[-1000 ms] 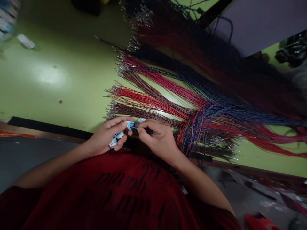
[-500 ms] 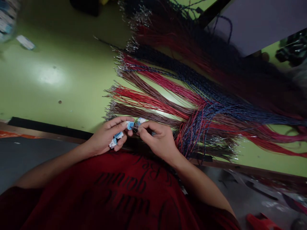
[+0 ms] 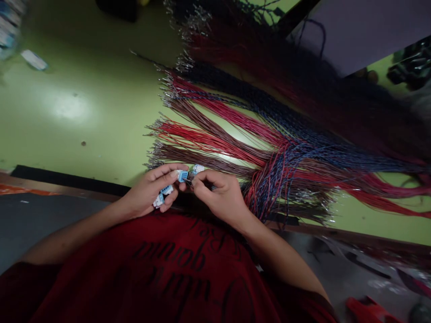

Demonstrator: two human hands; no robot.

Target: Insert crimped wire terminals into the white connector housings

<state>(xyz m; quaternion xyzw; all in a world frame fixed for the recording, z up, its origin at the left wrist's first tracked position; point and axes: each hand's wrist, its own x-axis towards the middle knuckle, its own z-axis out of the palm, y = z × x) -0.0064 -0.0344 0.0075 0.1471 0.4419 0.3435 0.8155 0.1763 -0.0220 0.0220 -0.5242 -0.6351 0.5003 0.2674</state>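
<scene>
My left hand (image 3: 153,186) is closed on a small blue-and-white connector housing (image 3: 182,175), pinched between thumb and forefinger with its face of small holes turned right. More blue-and-white housings (image 3: 160,197) are tucked in the curled fingers below. Close to that face, my right hand (image 3: 218,193) pinches a thin wire with a metal terminal (image 3: 189,181) at its tip. Whether the tip sits in a hole is too small to tell. Another white housing (image 3: 198,168) shows just beyond the right fingertips. Brown wires (image 3: 202,161) lie right behind the hands.
Bundles of red wires (image 3: 208,146) and blue twisted wires (image 3: 323,150) spread over the green table (image 3: 111,130), terminal ends to the left. One loose housing (image 3: 34,59) and a bag of housings (image 3: 10,27) lie at far left. A grey panel (image 3: 357,31) stands at back right.
The right fingertips and the wire have shifted very slightly by the housing's face. The left hand keeps the same grip, and the view has moved a touch.
</scene>
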